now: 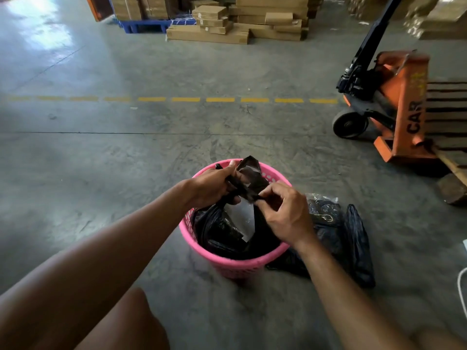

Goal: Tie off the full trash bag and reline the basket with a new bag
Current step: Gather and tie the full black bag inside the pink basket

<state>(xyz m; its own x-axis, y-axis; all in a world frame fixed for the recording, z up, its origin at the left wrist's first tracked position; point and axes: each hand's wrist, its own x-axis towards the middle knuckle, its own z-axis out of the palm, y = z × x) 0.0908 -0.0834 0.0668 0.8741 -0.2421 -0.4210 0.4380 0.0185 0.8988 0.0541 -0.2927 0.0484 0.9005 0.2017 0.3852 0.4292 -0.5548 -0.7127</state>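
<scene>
A pink mesh basket stands on the concrete floor in front of me. A black trash bag sits inside it, with clear plastic showing in its mouth. My left hand grips a gathered black flap of the bag above the basket's far rim. My right hand pinches another part of the same bag's top edge just to the right. A second black bag, bulging and lying on the floor, rests against the basket's right side.
An orange pallet jack with a loaded wooden pallet stands at the right. Stacked cardboard boxes and a blue pallet line the far side. A dashed yellow line crosses the floor. My knee is at the bottom.
</scene>
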